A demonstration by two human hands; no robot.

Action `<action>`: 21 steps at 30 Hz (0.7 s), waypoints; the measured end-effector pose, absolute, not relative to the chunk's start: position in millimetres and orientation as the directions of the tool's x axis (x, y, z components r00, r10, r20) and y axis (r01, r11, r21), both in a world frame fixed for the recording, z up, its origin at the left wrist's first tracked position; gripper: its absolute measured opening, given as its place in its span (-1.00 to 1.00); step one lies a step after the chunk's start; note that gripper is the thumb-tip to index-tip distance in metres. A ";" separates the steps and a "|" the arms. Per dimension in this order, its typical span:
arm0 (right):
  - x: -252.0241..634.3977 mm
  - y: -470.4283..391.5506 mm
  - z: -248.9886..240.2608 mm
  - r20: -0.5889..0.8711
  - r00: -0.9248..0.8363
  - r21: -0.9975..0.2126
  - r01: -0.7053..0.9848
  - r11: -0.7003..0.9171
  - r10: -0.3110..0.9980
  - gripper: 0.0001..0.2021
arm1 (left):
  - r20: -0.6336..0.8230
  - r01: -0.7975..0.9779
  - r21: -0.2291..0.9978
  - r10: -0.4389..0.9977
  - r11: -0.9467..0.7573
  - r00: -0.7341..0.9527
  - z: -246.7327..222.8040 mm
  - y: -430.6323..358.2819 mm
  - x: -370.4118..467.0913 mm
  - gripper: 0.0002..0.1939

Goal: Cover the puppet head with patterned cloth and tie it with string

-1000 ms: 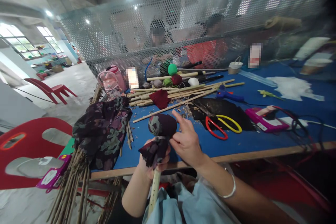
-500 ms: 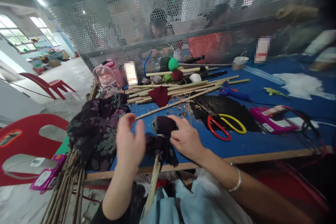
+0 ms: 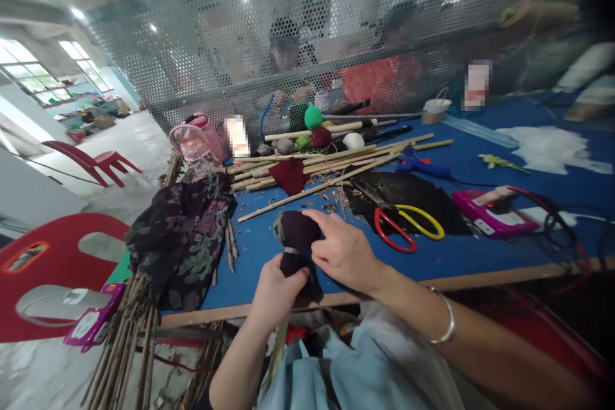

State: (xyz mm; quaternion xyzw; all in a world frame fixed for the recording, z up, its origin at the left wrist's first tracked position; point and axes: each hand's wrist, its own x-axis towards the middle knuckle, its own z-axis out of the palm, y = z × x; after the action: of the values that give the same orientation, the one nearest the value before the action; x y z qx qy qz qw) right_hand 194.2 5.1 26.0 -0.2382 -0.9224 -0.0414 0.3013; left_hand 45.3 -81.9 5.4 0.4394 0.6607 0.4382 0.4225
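A stick with a round head covered in dark cloth [image 3: 296, 230] stands before me at the table's front edge. A pale tie binds the cloth under the round head. My left hand [image 3: 278, 288] is closed round the gathered cloth just below that tie, thumb across the front. My right hand [image 3: 346, 250] grips the head's right side, its index finger stretched over the top and the other fingers curled. The pale wooden stick [image 3: 277, 346] runs down from the cloth toward my lap.
Scissors [image 3: 408, 227] with red and yellow handles lie on black cloth at right. Flowered dark fabric [image 3: 185, 243] is heaped left. Behind are bamboo sticks [image 3: 336, 166], coloured balls [image 3: 313, 118], a blue glue gun [image 3: 423, 165] and a perforated metal screen [image 3: 192, 57].
My left hand has come down and right from open in the air and closed on the cloth below the round head. My right hand stays at the head.
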 end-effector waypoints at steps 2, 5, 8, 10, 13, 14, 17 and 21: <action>194.1 1.7 25.8 0.616 -0.680 -0.100 0.432 0.896 0.397 -0.79 | -0.220 0.094 0.965 0.951 0.244 -0.217 9.3 -85.4 43.6 -0.91; 191.2 -5.8 21.7 0.721 -0.534 -0.281 0.358 0.891 0.442 -0.76 | -0.277 -0.101 0.958 0.956 0.267 -0.100 15.7 -90.8 42.7 -0.89; 184.9 -16.1 15.4 0.741 -0.332 -0.527 0.252 0.812 0.584 -0.69 | -0.357 -0.290 0.889 0.933 0.355 0.047 20.0 -94.5 42.0 -0.82; 180.5 -23.7 11.9 0.715 -0.234 -0.633 0.184 0.752 0.659 -0.68 | -0.344 -0.427 0.818 0.923 0.385 0.173 22.1 -96.2 41.5 -0.75; 176.4 -32.7 8.6 0.669 -0.198 -0.714 0.099 0.693 0.717 -0.67 | -0.239 -0.572 0.740 0.933 0.354 0.268 25.5 -97.1 41.1 -0.62; 175.9 -34.2 7.7 0.644 -0.215 -0.737 0.080 0.671 0.734 -0.66 | -0.225 -0.591 0.735 0.942 0.332 0.250 26.6 -96.9 41.1 -0.58; 176.3 -32.9 4.5 0.526 -0.277 -0.828 0.048 0.558 0.804 -0.59 | -0.271 -0.595 0.745 0.952 0.302 0.144 27.7 -96.1 41.5 -0.53; 179.6 -23.8 -1.9 0.267 -0.395 -0.954 0.021 0.299 0.879 -0.56 | -0.316 -0.550 0.778 0.946 0.304 0.076 25.2 -97.2 41.3 -0.58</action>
State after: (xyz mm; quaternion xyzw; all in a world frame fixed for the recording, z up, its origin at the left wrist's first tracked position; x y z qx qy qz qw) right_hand 179.6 -23.8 -1.9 -0.3325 -0.6764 0.4899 0.4381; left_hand 41.3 -97.2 25.2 0.2393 0.4138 0.5391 0.6934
